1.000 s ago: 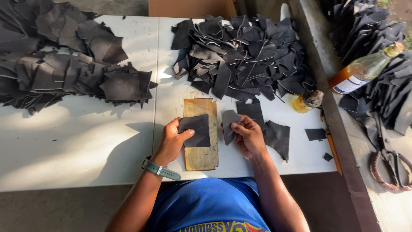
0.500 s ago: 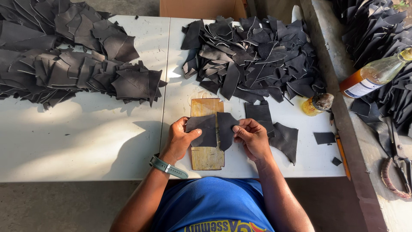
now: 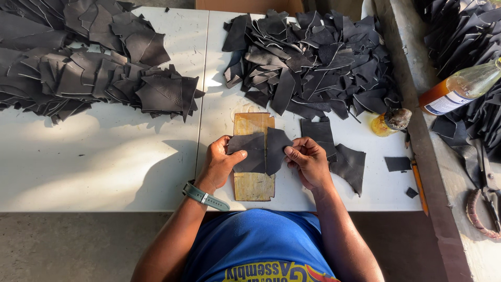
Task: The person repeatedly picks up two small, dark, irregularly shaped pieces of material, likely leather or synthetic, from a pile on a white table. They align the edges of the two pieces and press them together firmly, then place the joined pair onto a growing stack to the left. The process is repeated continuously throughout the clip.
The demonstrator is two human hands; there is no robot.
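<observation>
In the head view, the left hand [image 3: 222,162] pinches one dark leather piece [image 3: 249,153] and the right hand [image 3: 308,161] pinches another leather piece [image 3: 276,150], their edges overlapping above a tan board [image 3: 253,183] near the front of the white tabletop [image 3: 104,162]. The pieces look thin, light and floppy, so they are probably best held at the edges with thumb and fingertips, as both hands do now.

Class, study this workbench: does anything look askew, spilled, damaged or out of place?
One thing: the bottle with orange liquid lies tilted against dark leather pieces on the right ledge, not upright. Nothing looks spilled. Both hands hold dark leather pieces over a wooden board.
</observation>
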